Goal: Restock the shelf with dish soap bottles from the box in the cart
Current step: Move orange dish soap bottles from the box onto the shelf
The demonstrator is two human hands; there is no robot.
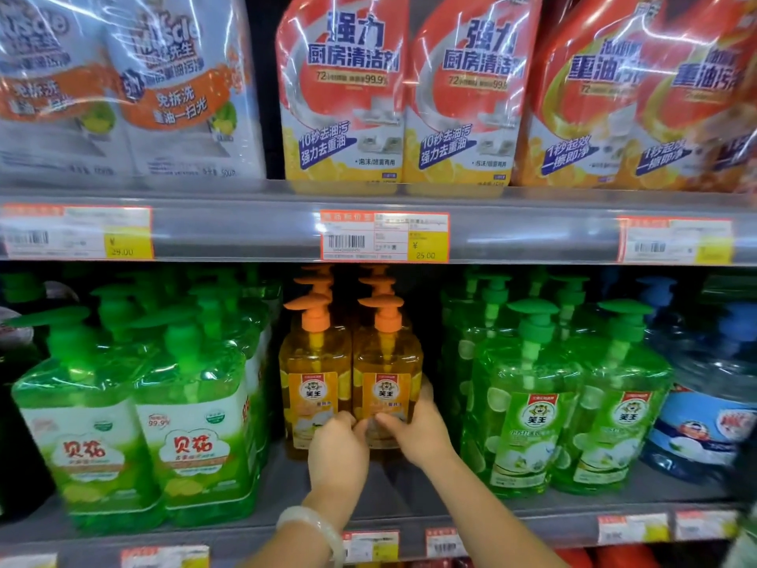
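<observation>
Two orange dish soap bottles stand side by side at the front of their row on the lower shelf (409, 498), with more orange pump heads lined up behind them; at least three can be counted in each file, and the ones further back are too dark to count. The right front bottle (387, 387) is the landmark here. The right hand (418, 430) wraps its lower right side, thumb across the label, its grip clamped on that bottle. The left hand (338, 453) is just left of it, fingers curled against the seam between this bottle and the left front bottle (314, 383); whether its grip holds either bottle cannot be told. A pale bangle (315, 526) sits on the left wrist.

Left of the landmark stand green pump bottles, two at the front (135, 424) and more behind. Right of it stand two more green bottles with lime labels (573, 403) at the front, again with others behind, and beyond those a large blue-labelled clear jug (712, 403). Above the landmark, the upper shelf's rail carries three price tags, the middle one (385, 236) reading 25.00. Over that stand refill pouches: two white-and-orange, two red-and-yellow (397, 92) and two darker red.
</observation>
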